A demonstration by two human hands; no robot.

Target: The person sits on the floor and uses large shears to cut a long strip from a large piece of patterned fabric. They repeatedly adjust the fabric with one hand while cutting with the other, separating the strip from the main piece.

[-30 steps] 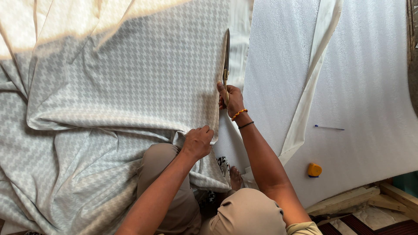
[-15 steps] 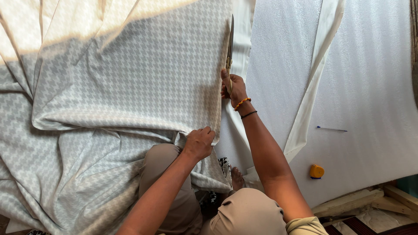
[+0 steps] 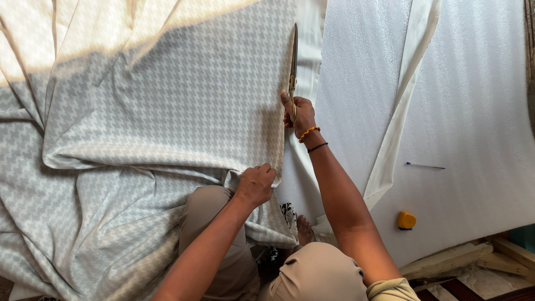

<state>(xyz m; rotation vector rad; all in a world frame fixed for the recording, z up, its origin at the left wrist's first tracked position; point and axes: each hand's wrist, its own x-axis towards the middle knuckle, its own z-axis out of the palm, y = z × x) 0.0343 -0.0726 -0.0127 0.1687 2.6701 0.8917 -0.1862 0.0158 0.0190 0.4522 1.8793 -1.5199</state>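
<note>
While the long scissors [image 3: 293, 67] are held in the right hand [image 3: 297, 113], their blades point away from the person along the right-hand edge of the grey houndstooth fabric [image 3: 167, 106]. The right hand's grip is closed around the scissor handles, with a beaded bracelet and a dark band seen at the wrist. Whether the blades are apart or together cannot be told, since they are seen edge-on as one thin line. The left hand [image 3: 256, 184] is clamped on a bunched fold of the same fabric near the person's knee, pinning its near edge.

As a judgement, a lengthwise cut appears to be well advanced: from the near edge up to the scissors the cloth is seen parted from a narrow pale strip [image 3: 310, 61] lying just beside it. A stretch of fabric beyond the blade tips, running up to the top of the view, looks uncut and is judged to remain. How far the cloth extends past the frame cannot be told.

The fabric is spread over a white foam sheet [image 3: 473, 111] on the floor, heaped in loose folds at the left. A second pale strip [image 3: 402, 106] lies slanted across the foam, well apart from the scissors. No containers are seen; a small yellow tape measure [image 3: 406, 221] and a thin blue pen [image 3: 425, 165] lie loose on the foam, beside wooden slats [image 3: 473, 259].
</note>
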